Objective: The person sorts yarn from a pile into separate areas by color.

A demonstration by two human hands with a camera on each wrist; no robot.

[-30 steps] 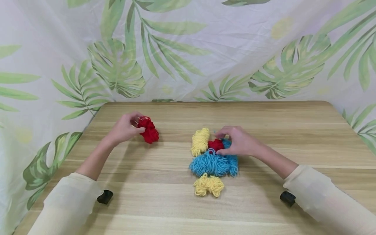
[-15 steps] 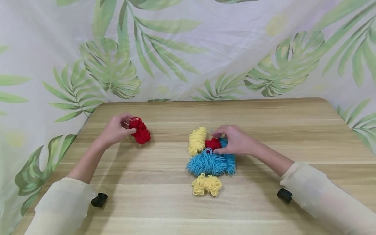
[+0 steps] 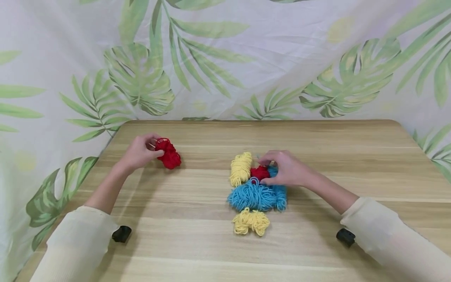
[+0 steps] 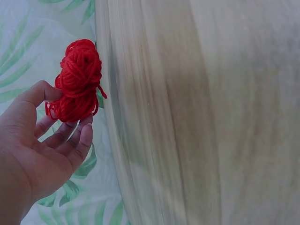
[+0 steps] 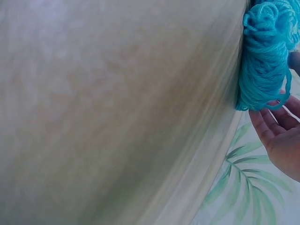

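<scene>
On the left of the table, my left hand (image 3: 141, 152) pinches a red yarn skein (image 3: 170, 154) between thumb and fingers. The left wrist view shows this red skein upright above the fingertips, with a loose strand at its side. My right hand (image 3: 286, 169) reaches over a cluster of skeins, its thumb and fingers curved round a second, smaller-looking red skein (image 3: 259, 173). A blue skein (image 3: 279, 196) lies partly under that hand; in the right wrist view this blue skein (image 5: 265, 61) hides part of the fingers.
Another blue skein (image 3: 251, 197) lies crosswise in front of the red one. A yellow skein (image 3: 241, 169) stands to its left, and a bow-shaped yellow skein (image 3: 251, 222) lies nearest me. A leaf-print cloth (image 3: 211, 58) hangs behind the wooden table (image 3: 197, 250).
My left hand has moved slightly left with the red skein. The right hand stays in place over the cluster. The head view shifted a little and came back.
</scene>
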